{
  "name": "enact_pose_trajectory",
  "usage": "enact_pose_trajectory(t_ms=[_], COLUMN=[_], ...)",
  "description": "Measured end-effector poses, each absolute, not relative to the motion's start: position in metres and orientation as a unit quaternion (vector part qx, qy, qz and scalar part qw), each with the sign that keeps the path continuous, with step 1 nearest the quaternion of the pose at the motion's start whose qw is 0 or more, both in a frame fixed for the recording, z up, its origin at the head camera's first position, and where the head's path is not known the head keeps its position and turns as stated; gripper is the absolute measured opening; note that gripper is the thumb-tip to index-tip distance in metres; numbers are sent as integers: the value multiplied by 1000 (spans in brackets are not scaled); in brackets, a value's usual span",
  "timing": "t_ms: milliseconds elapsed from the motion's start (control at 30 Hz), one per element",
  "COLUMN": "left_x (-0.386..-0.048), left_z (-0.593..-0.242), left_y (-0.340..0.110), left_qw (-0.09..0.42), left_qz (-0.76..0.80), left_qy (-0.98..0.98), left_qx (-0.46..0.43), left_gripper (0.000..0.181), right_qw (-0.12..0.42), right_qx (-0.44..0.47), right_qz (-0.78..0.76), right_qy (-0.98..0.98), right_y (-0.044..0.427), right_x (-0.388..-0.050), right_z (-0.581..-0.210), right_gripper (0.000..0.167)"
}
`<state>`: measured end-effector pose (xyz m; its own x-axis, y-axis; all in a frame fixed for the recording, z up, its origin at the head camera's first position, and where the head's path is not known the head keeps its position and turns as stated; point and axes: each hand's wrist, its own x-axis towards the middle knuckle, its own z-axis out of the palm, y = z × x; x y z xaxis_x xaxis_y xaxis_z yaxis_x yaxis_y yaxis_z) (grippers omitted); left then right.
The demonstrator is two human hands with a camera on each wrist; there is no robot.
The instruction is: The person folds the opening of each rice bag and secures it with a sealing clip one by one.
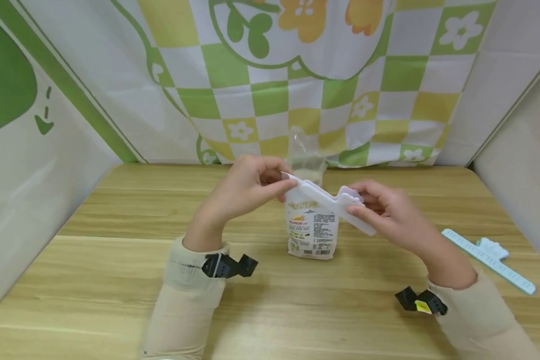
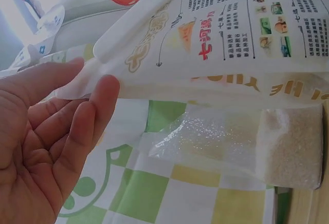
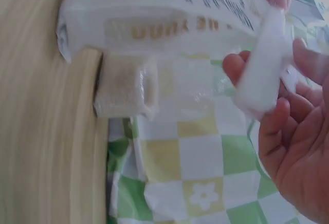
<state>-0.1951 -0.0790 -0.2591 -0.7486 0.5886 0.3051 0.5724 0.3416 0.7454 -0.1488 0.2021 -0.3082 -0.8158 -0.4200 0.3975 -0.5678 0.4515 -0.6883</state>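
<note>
Printed bag (image 1: pixel 312 227): reads red "七河源" below left hand (image 1: pixel 243 192) pinching its top corner, partly behind white clip (image 1: pixel 329 202) pinched between fingers of right hand (image 1: pixel 393 212).

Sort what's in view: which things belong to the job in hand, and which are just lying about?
In the job:
- white clip, held in the right fingers
- printed bag, top corner pinched by the left fingers

Apparently just lying about:
- pale blue clip, on the table
- clear bag, behind the printed one

Beige sleeves (image 1: pixel 180 315); black wrist mounts (image 1: pixel 225 266), the right's yellow label (image 1: pixel 423 306) seemingly printed.
</note>
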Motion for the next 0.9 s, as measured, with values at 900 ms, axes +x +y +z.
enact_pose_trajectory(t_ms=[900], left_x=[-197], left_z=[-261], left_y=[-79], left_qw=[9], left_qz=[465], left_qy=[810], left_qx=[356], left_gripper=[11], right_qw=[188], right_qx=[266], right_qz=[518], right_qy=[-791], right_y=[180], right_x=[-149], right_z=[-327], right_gripper=[13])
